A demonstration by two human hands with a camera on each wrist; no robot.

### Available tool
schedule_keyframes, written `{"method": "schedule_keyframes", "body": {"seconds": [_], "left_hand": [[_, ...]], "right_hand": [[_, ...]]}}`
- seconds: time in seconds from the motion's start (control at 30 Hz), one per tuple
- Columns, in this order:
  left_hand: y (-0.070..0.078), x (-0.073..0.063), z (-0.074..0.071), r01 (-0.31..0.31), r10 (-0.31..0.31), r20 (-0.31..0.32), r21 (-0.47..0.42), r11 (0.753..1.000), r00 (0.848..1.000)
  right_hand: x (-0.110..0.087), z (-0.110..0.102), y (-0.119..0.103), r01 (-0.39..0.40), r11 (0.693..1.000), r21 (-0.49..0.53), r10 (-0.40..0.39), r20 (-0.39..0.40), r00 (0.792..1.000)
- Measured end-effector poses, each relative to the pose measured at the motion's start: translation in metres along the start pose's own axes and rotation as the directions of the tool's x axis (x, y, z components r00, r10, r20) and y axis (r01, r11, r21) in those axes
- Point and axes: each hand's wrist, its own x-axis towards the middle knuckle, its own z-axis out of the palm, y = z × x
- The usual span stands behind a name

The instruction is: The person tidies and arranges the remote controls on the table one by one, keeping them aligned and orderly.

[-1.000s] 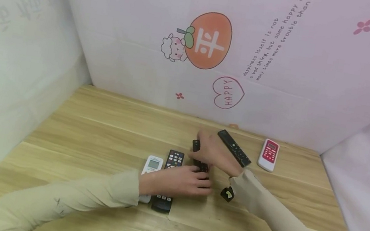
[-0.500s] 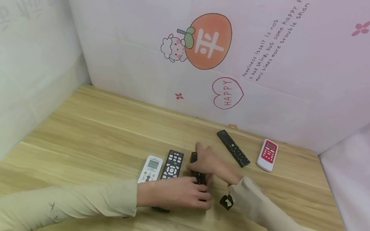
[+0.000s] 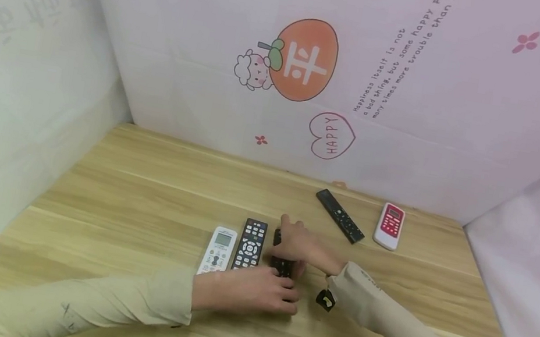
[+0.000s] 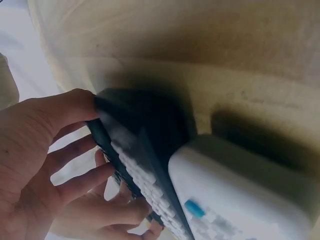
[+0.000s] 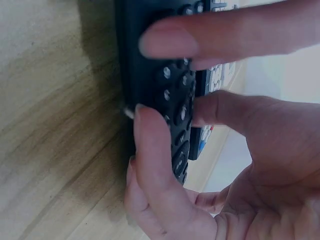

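Note:
In the head view a black remote control [image 3: 281, 266] lies near the table's middle, partly hidden by both hands. My right hand [image 3: 299, 244] grips its upper part, thumb and fingers along its sides. Over its lower end, my left hand [image 3: 256, 291] curls its fingers. The right wrist view shows a finger across the remote's buttons and a thumb at its edge. Just left lies a black remote control with white buttons [image 3: 251, 245], then a white remote control with a small screen [image 3: 219, 249]; my left hand and forearm cover their lower ends.
Another black remote control [image 3: 340, 216] lies slanted at the back, beside a white remote control with a red face [image 3: 390, 226]. A small black object with a yellow patch [image 3: 326, 300] shows by the right cuff. Printed cloth walls [image 3: 186, 61] enclose the wooden table [image 3: 157, 174].
Both hands have drawn the black remote toward the person and slightly left, nearer the row of two remotes. The other remotes stay in place.

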Motion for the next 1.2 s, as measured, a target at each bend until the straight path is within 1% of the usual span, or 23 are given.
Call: {"method": "schedule_keyframes", "body": {"seconds": [0.1,0.27,0.47,0.6,0.8,1.03,1.2], "left_hand": [[0.0025,-0.0025,0.0013,0.004,-0.004,0.010,-0.029,1.000,1.000],[0.0060,-0.0044,0.0018,0.017,-0.017,0.011,-0.044,0.999,1.000],[0.0090,-0.0047,-0.0001,0.027,-0.026,0.014,-0.057,0.998,1.000],[0.0100,-0.0042,-0.0011,0.030,-0.028,0.025,-0.061,0.998,0.999],[0.0103,-0.0043,-0.0013,0.043,-0.042,0.030,-0.019,0.999,0.999],[0.0098,-0.0050,-0.0026,0.048,-0.046,0.035,-0.071,0.996,0.998],[0.0081,-0.0035,-0.0042,0.044,-0.042,0.037,-0.064,0.997,0.998]], "right_hand": [[-0.0014,-0.0003,-0.0009,-0.005,1.000,0.025,0.005,0.009,1.000],[-0.0004,-0.0003,-0.0003,-0.021,0.998,0.064,0.019,0.027,0.999],[0.0024,-0.0004,-0.0009,-0.061,0.996,0.058,0.056,0.071,0.996],[0.0018,-0.0004,-0.0007,-0.072,0.996,0.058,0.068,0.071,0.995],[0.0023,-0.0029,0.0014,-0.086,0.994,0.072,0.081,0.071,0.994],[0.0020,-0.0037,0.0024,-0.086,0.994,0.075,0.079,0.082,0.993],[0.0021,-0.0067,0.0035,-0.089,0.992,0.091,0.081,0.082,0.993]]}}
